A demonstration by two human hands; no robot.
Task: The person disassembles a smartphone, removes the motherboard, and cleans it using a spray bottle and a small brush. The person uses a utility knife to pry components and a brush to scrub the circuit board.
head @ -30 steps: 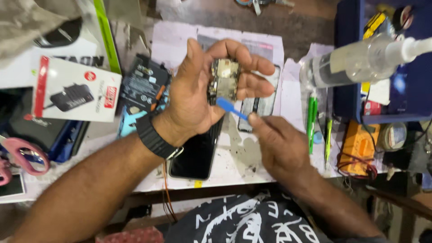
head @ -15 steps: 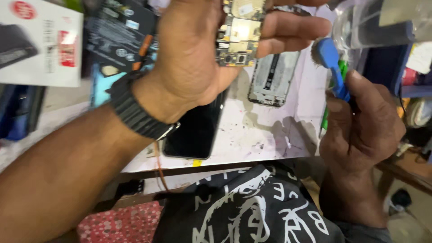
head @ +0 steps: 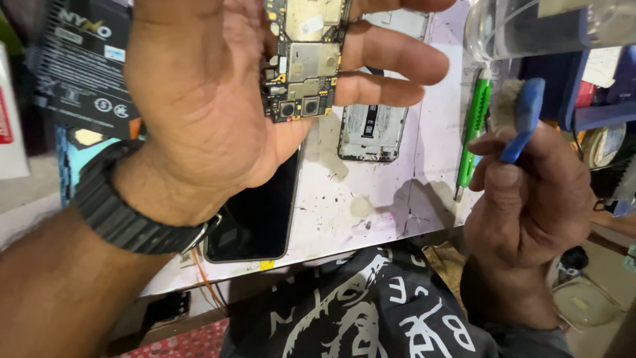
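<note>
1. Circuit board (head: 306, 59): a phone's main board with gold-coloured shields and two small camera lenses at its near edge. It rests in the left hand (head: 218, 99), thumb side and fingers curled loosely round it, held up above the counter (head: 371, 199). Against half a second ago it sits in the same grasp and fills more of the view.
2. Left hand: partly closed on the board, three fingers stretched to the right past it. A dark wristwatch (head: 132, 212) is on the wrist.
3. Right hand (head: 530, 192): closed round the blue handle of a small brush (head: 517, 109), pale bristles pointing up. A second ago the brush tip was at the board; now it stands well apart, off to the right, so brushing of the board appears paused.
4. Phone frame (head: 372, 129): an open grey shell lying on the counter, beyond and below the board, untouched.
5. Dark phone screen (head: 255, 219): flat on the counter under the left palm, near edge.
6. Green pen-shaped tool (head: 474, 126): lying on the counter just left of the right hand.
7. Clear bottle (head: 530, 26): far right, above the brush.
8. Black printed box (head: 79, 66): far left.
</note>
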